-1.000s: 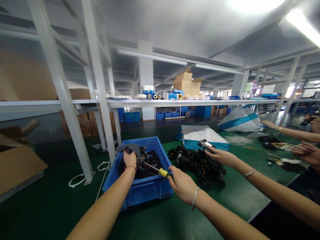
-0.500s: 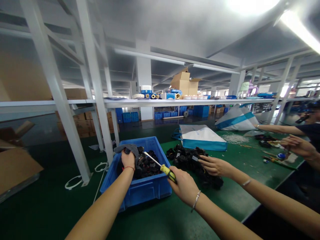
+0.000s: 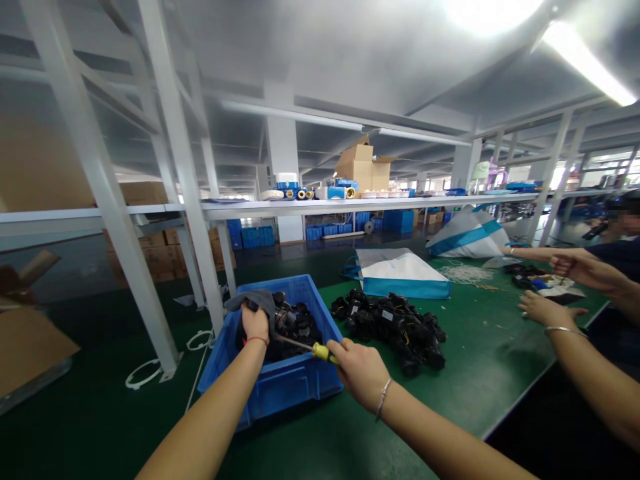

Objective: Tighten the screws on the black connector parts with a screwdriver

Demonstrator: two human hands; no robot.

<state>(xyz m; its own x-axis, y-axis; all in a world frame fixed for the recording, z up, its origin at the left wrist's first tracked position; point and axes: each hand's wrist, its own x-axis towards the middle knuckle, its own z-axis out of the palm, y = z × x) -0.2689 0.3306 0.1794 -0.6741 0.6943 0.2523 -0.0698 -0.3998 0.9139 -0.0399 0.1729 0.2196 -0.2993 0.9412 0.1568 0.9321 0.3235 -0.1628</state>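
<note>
Fingers of the right hand (image 3: 361,369) close around a yellow-handled screwdriver (image 3: 320,351); left hand (image 3: 255,321) clamps 1 grey cloth (image 3: 251,300) and a black part inside the blue bin (image 3: 300,381). Step judged: levering at the part; next, steady tip placement beyond the left fingers.

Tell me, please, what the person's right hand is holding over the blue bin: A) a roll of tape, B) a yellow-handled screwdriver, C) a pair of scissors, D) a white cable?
B: the right hand grips a yellow-handled screwdriver whose metal shaft points into the blue bin of black parts, while the left hand rests inside the bin on a grey cloth.
</note>
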